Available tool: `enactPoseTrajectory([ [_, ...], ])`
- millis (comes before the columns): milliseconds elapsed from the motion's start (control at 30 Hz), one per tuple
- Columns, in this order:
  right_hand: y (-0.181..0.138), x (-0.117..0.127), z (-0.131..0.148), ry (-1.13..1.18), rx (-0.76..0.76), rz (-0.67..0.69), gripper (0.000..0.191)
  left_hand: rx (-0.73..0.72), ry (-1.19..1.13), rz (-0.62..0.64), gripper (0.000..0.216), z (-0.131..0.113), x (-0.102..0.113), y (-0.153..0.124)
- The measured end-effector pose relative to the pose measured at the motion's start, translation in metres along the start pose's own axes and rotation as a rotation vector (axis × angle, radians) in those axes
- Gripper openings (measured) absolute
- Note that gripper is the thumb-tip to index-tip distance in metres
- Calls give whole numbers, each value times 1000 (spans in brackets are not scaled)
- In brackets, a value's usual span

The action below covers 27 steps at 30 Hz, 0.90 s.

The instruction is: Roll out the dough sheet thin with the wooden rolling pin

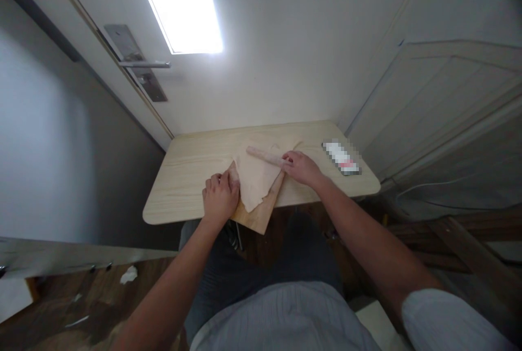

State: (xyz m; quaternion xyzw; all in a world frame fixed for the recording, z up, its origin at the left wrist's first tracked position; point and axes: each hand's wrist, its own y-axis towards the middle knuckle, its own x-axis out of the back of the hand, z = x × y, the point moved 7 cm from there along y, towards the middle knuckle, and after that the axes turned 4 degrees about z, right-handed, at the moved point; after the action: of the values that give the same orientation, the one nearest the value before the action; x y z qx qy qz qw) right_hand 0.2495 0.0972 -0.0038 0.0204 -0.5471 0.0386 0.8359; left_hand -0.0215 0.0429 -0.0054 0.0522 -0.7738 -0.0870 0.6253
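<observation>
A thin, pale sheet of dough [255, 180] lies spread over a wooden cutting board [261, 219], with a ragged near edge. Across the far part of the sheet rests a slim rolling pin [261, 154], slanting down to the right. My right hand [300, 168] has its fingers closed round the pin's right end. At the board's left side, my left hand [220, 193] is closed with curled fingers, gripping the edge beside the dough. Its fingertips are partly hidden. The board's near corner juts past the table's front edge.
The light wood table [179, 177] stands against a pale door with a metal handle [144, 64]. A phone, blurred out [341, 157], lies at the table's right. Below are my legs and a brown floor with a crumpled white scrap [129, 275] at left.
</observation>
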Motion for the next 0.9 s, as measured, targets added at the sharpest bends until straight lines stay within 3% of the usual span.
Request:
enactPoseTrajectory([
  [267, 4, 4, -7, 4, 65, 28, 28, -19, 60, 42, 50, -19, 6, -18],
  [433, 12, 2, -6, -54, 87, 18, 33, -19, 62, 12, 54, -25, 7, -36],
  [600, 28, -10, -3, -25, 208, 21, 36, 21, 8, -52, 53, -24, 4, -52],
  [733, 50, -12, 4, 31, 318, 25, 38, 91, -60, -153, 52, -24, 1, -52],
  [900, 73, -4, 9, -16, 301, 38, 41, 146, -106, -174, 49, -25, -2, -43],
])
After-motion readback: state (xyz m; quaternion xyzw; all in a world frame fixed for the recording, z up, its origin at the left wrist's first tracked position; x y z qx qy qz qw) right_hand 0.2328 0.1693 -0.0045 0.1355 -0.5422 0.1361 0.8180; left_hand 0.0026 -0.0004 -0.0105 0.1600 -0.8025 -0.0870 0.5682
